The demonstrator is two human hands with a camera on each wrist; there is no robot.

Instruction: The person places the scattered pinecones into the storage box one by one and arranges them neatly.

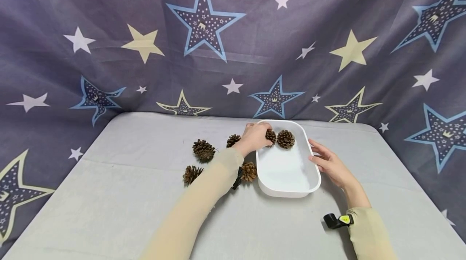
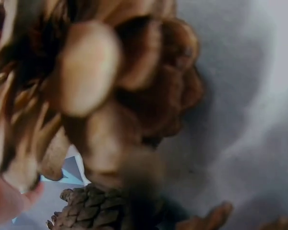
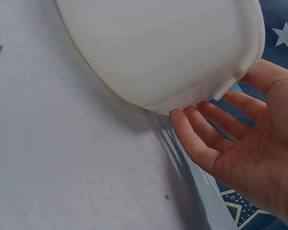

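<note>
My left hand (image 1: 255, 136) reaches over the left rim of a white plastic bin (image 1: 285, 179) and pinches a brown pine cone (image 1: 270, 136) between thumb and fingers. Beside it, a second pine cone (image 1: 285, 139) sits in the far part of the bin. On the bin's right side, my right hand (image 1: 327, 165) touches the outer wall with lightly bent fingers, its thumb at the rim. The right wrist view shows these fingertips (image 3: 177, 115) against the wall. In the left wrist view only a bit of the left hand (image 2: 9, 201) appears.
Left of the bin, a pine cone (image 1: 249, 172) lies near my left wrist, blurred and large in the left wrist view. Others lie farther left: one cone (image 1: 204, 151), another (image 1: 191, 174), and one (image 1: 233, 140) partly behind my hand. A starry curtain (image 1: 236, 70) hangs behind the table (image 1: 91, 203).
</note>
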